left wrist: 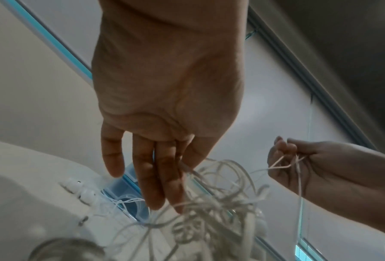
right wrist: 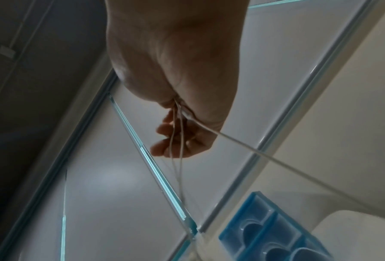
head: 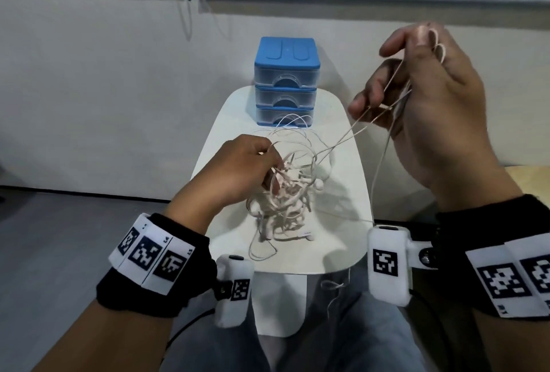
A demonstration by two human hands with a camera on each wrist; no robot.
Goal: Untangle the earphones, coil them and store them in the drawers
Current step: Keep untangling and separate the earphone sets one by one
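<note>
Over the desk (head: pixel 351 240), my right hand (head: pixel 428 103) holds cords taut w/ left hand (head: pixel 238 169) pinching the earphones (head: pixel 282 202); pulling harder could tighten knots.

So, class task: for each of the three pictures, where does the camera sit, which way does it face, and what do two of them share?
Head: worn on the head, faces forward and down at the tangled earphones, table and drawers; both hands, wristbands, knees show.
Left wrist: looks along the left hand to the tangle; right hand shows.
Right wrist: looks along the right hand, which grips cords.
Shared: all three show the drawers.
</note>
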